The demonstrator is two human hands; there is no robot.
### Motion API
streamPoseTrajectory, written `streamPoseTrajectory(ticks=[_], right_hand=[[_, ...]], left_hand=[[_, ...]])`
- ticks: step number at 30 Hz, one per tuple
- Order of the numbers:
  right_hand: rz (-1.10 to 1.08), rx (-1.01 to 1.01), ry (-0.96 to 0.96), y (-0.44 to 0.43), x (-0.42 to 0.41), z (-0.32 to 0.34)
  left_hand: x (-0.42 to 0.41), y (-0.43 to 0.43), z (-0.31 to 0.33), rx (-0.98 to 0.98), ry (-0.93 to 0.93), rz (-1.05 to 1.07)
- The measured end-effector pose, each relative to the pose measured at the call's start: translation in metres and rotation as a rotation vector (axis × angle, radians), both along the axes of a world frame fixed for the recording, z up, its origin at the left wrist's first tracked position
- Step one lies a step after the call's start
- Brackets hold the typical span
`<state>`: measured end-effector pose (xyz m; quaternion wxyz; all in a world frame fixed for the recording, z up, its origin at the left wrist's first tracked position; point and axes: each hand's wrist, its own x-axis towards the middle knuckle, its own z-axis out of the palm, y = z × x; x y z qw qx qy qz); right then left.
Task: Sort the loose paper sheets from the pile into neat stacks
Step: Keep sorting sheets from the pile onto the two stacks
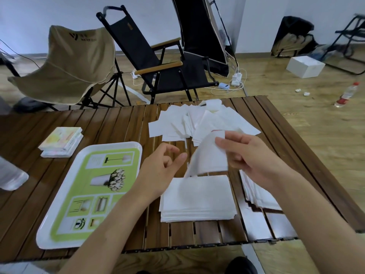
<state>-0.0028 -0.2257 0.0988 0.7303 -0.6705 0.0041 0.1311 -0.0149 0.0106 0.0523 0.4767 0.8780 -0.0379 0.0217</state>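
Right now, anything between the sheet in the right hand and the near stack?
Nothing visible. The white paper sheet, pinched by the right hand, hangs above the neat white paper stack; the left hand sits beside it.

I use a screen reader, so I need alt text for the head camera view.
A person's right hand pinches a white paper sheet above a neat stack on a slatted wooden table, the left hand open beside it. A loose pile lies farther back, a green tray to the left.

Scattered white pile (199, 123) farthest from me; one curled sheet (209, 157) raised over the squared stack (197, 198); fanned stack (256, 192) just right.
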Motion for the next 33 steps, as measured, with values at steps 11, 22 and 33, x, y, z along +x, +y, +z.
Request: streamPoseTrajectory(ticks=[11,22,33], right_hand=[[0.247,0.064,0.172,-0.01,-0.019,0.008],[0.184,-0.916,0.001,-0.026,0.001,-0.06],[0.172,-0.981,-0.066,-0.014,0.003,-0.072]], left_hand=[[-0.005,0.003,0.011,-0.187,0.255,-0.439],[0.006,0.04,-0.025,0.208,0.422,-0.171],[0.013,0.03,-0.046,0.293,0.272,-0.126]])
